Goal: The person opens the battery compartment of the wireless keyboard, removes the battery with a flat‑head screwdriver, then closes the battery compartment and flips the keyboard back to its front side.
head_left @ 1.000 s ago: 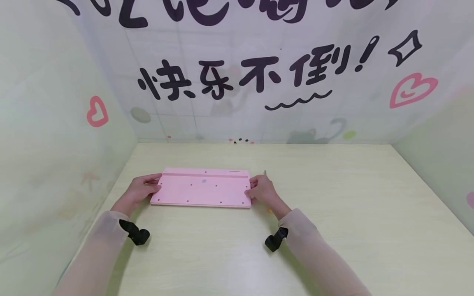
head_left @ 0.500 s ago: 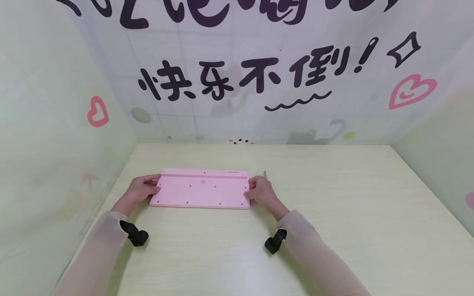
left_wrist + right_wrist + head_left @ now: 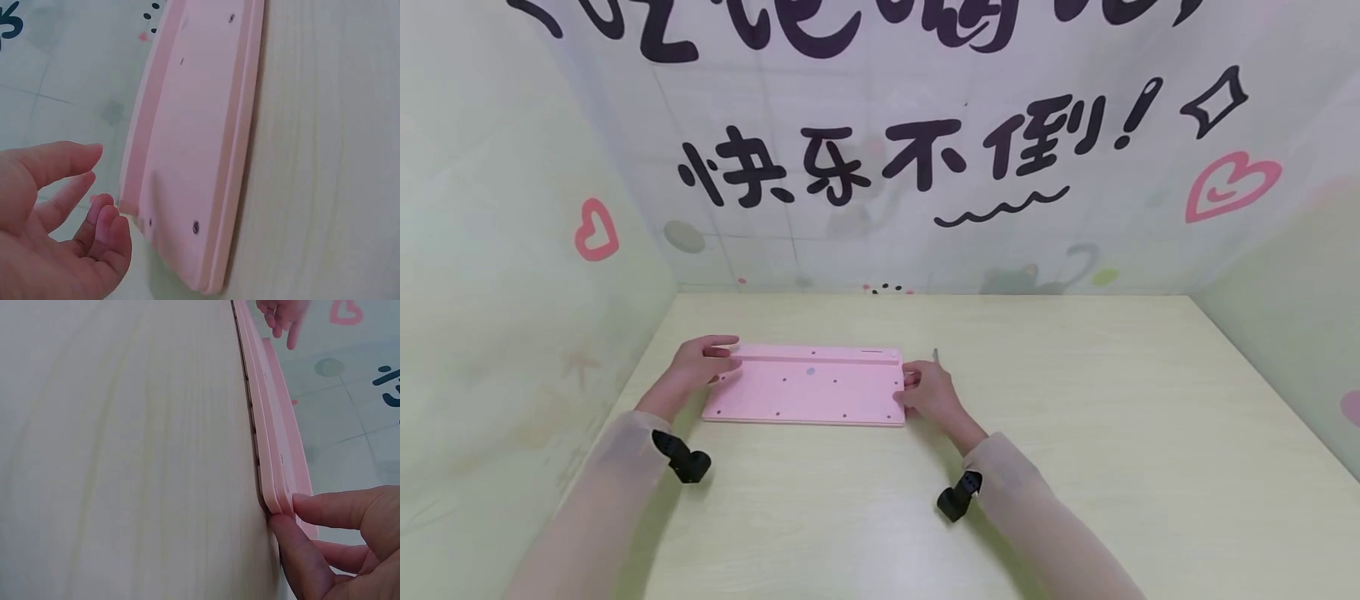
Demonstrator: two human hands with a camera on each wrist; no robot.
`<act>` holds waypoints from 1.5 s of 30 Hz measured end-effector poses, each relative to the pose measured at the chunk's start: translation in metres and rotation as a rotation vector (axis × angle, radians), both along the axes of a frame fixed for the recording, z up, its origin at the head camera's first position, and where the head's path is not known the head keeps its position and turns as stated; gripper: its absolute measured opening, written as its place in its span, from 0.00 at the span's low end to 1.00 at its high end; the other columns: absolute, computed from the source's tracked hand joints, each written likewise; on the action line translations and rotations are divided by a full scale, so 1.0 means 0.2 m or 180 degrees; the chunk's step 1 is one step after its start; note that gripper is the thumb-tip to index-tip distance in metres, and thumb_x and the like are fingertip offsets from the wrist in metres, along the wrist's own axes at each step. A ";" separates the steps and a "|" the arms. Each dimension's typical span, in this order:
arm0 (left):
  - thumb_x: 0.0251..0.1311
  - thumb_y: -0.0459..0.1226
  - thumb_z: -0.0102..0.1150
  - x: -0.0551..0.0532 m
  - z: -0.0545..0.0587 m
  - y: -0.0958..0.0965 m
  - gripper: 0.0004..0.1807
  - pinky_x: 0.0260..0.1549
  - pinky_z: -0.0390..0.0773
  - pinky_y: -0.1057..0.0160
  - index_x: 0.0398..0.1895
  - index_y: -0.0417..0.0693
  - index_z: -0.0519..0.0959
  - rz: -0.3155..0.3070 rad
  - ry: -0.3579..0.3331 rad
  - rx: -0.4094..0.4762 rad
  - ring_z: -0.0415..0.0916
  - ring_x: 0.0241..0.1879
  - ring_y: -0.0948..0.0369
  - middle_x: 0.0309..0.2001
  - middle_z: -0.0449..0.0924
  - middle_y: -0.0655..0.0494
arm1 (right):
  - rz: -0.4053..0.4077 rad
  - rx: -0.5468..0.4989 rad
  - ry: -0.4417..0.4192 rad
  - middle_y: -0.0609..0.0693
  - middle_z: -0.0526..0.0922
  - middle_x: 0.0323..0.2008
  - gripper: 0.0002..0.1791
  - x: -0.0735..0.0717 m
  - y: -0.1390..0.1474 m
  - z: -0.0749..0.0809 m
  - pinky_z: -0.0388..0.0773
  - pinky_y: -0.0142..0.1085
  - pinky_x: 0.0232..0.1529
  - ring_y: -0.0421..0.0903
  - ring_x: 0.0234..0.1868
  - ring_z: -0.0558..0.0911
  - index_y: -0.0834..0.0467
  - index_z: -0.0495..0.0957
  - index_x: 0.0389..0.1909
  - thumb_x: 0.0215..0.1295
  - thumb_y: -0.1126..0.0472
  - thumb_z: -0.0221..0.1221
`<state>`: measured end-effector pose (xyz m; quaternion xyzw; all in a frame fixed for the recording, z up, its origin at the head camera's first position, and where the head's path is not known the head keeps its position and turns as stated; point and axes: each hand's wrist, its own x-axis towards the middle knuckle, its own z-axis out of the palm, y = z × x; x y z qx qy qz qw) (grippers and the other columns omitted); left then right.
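A pink keyboard (image 3: pixel 805 396) lies face down on the table, its screw-dotted underside and raised back ridge showing. In the left wrist view my left hand (image 3: pixel 69 219) is off the near end of the keyboard (image 3: pixel 187 144), fingers loosely bent and a gap between them and its edge. The head view has this left hand (image 3: pixel 696 367) over the far left corner. At the other end my right hand (image 3: pixel 931 392) pinches the right edge. Up close, thumb and fingers of the right hand (image 3: pixel 356 544) grip the corner of the keyboard (image 3: pixel 265 456).
Pale wood-grain table (image 3: pixel 1075 433) spreads in front and to the right. A thin grey stick-like thing (image 3: pixel 936 355) shows just behind the right hand. A printed cloth wall (image 3: pixel 880 250) stands at the table's back, with side walls left and right.
My left hand has let go of the keyboard's left edge and moved up and to the right over its corner. The right hand keeps its hold; the keyboard has hardly moved.
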<state>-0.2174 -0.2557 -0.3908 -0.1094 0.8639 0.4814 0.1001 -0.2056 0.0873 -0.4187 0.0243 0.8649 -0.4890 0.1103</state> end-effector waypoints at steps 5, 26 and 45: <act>0.58 0.36 0.58 -0.05 0.04 0.10 0.29 0.43 0.74 0.58 0.64 0.44 0.65 -0.0061 -0.0037 0.0045 0.69 0.44 0.51 0.55 0.66 0.41 | 0.0020 -0.0035 0.0051 0.54 0.76 0.33 0.28 0.00 0.00 -0.01 0.78 0.32 0.24 0.46 0.32 0.75 0.65 0.73 0.54 0.48 0.72 0.66; 0.59 0.35 0.58 -0.14 0.07 0.55 0.25 0.40 0.75 0.57 0.60 0.44 0.69 -0.1052 -0.0017 0.0035 0.72 0.42 0.52 0.48 0.72 0.45 | 0.0024 -0.0148 0.0070 0.56 0.76 0.34 0.28 0.01 0.00 0.01 0.79 0.33 0.24 0.47 0.33 0.76 0.67 0.72 0.54 0.48 0.75 0.64; 0.58 0.33 0.58 -0.19 0.07 0.73 0.17 0.43 0.71 0.58 0.52 0.42 0.75 -0.1301 0.0179 -0.0324 0.67 0.46 0.53 0.47 0.71 0.47 | 0.0091 -0.0008 0.0159 0.55 0.77 0.33 0.27 0.00 0.02 0.01 0.78 0.32 0.25 0.46 0.32 0.75 0.67 0.73 0.53 0.49 0.73 0.65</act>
